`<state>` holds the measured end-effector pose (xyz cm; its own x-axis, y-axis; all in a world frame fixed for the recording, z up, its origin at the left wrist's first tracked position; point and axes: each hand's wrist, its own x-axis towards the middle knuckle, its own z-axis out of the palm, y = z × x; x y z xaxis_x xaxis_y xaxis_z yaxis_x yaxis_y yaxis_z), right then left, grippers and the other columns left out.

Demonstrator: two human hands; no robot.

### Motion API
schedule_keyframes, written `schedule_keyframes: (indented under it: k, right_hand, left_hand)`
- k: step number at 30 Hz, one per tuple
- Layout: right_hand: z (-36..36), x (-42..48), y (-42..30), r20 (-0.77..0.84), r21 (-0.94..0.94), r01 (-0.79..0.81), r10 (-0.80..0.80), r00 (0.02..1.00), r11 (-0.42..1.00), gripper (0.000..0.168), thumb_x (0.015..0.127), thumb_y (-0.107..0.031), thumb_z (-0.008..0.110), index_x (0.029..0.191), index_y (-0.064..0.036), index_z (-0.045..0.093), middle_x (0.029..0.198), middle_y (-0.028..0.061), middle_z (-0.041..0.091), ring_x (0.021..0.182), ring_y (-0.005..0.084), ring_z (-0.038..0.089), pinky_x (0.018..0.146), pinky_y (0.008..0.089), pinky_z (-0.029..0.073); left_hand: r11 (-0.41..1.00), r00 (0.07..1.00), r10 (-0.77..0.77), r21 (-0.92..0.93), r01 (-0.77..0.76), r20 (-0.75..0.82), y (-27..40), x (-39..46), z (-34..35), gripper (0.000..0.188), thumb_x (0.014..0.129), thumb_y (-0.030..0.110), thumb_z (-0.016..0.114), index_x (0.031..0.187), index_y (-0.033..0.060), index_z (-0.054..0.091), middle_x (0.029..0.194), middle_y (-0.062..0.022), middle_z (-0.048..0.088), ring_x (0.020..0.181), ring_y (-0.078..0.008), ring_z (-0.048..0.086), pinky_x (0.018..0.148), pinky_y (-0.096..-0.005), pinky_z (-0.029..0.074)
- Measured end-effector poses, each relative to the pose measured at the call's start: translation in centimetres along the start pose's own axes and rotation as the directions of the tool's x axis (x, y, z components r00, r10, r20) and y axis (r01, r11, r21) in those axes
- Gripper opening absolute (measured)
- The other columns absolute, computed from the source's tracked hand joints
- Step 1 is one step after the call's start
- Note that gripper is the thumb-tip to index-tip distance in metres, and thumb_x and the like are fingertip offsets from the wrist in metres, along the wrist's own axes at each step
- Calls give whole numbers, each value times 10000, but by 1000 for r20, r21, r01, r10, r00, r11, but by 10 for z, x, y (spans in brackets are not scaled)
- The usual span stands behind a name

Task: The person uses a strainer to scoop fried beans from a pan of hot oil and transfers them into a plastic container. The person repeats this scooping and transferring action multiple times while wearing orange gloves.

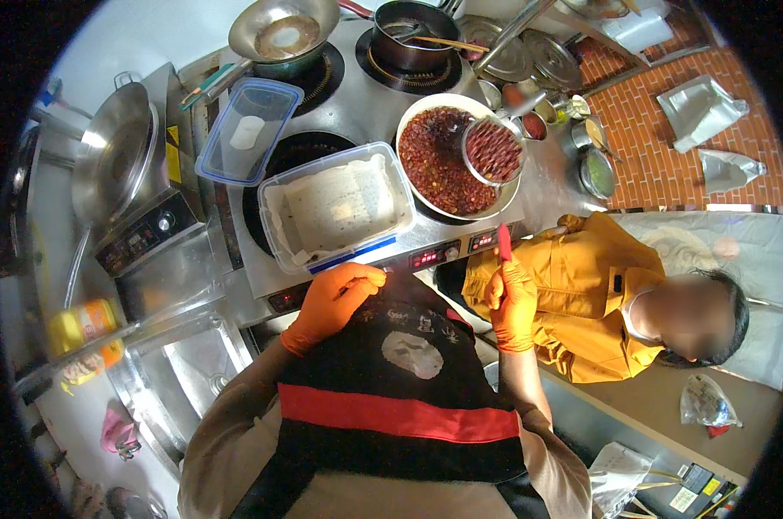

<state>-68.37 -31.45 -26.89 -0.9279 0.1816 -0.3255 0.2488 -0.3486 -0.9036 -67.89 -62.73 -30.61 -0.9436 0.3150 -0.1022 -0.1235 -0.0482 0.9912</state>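
Observation:
My left hand (336,301), in an orange glove, has its fingertips drawn together by the near edge of a clear plastic container (339,201) with a whitish coating inside. My right hand (513,305), gloved alike, is closed around a slim red object (504,243) that points up toward the pot; its far end is unclear. A large pale-rimmed pot (402,162) holds dark red, bean-like pieces (437,175) in dark liquid. Over its right side is a round metal strainer ladle (492,150) full of similar pieces. A blue-rimmed clear lid (250,130) lies left of the container.
A person in a mustard jacket (580,279) is close on the right. Behind the container stand a steel wok (284,29) and a black saucepan (414,32) on induction hobs. Small bowls line the right counter. A wok (116,152) and a steel sink (197,363) are at left.

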Motion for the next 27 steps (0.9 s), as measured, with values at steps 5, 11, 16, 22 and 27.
schedule_keyframes:
  k: [5, 11, 16, 22, 27]
  right_hand:
    - [-11, 1, 10, -14, -2, -95, 95, 995, 995, 267, 1061, -211, 527, 1218, -18, 622, 593, -22, 465, 437, 80, 379, 413, 230, 288]
    - [7, -6, -23, 11, 17, 59, -59, 998, 998, 267, 1060, -214, 531, 1232, -35, 629, 601, -20, 476, 435, 79, 378, 412, 223, 293]
    - [0, -2, -17, -6, -32, 84, -85, 996, 996, 299, 1055, -227, 535, 1231, -2, 623, 588, -19, 462, 420, 88, 365, 412, 235, 295]
    - [-20, 8, 21, -47, 3, -88, 88, 995, 996, 250, 1049, -194, 560, 1188, -13, 662, 590, -1, 513, 420, 81, 393, 395, 227, 292]
    - [-14, 6, 2, -29, -76, -13, 11, 1000, 997, 260, 1055, -216, 548, 1195, -19, 646, 593, -6, 485, 419, 83, 389, 398, 225, 293]
  left_hand:
    - [999, 1000, 16, 30, -16, -8, -6, -2, -1, 175, 955, 53, 595, 1086, -14, 692, 1052, -128, 735, 959, -201, 695, 871, -303, 534]
    - [989, 996, 76, 131, -69, -49, -3, -3, -5, 171, 954, 70, 610, 1080, -3, 699, 1041, -125, 731, 942, -206, 689, 851, -311, 532]
    - [871, 734, 304, 489, 43, -607, 1, 13, -56, 250, 942, 67, 634, 1184, 17, 671, 1116, -106, 693, 953, -222, 659, 825, -316, 517]
    - [776, 701, 326, 603, 184, -634, -49, 16, -107, 489, 919, 48, 673, 1387, 40, 536, 1295, -115, 612, 1082, -216, 617, 873, -312, 508]
    - [982, 733, 66, 174, 72, -677, -72, 17, -111, 502, 912, 8, 655, 1396, 20, 525, 1237, -100, 639, 1076, -182, 622, 913, -300, 505]
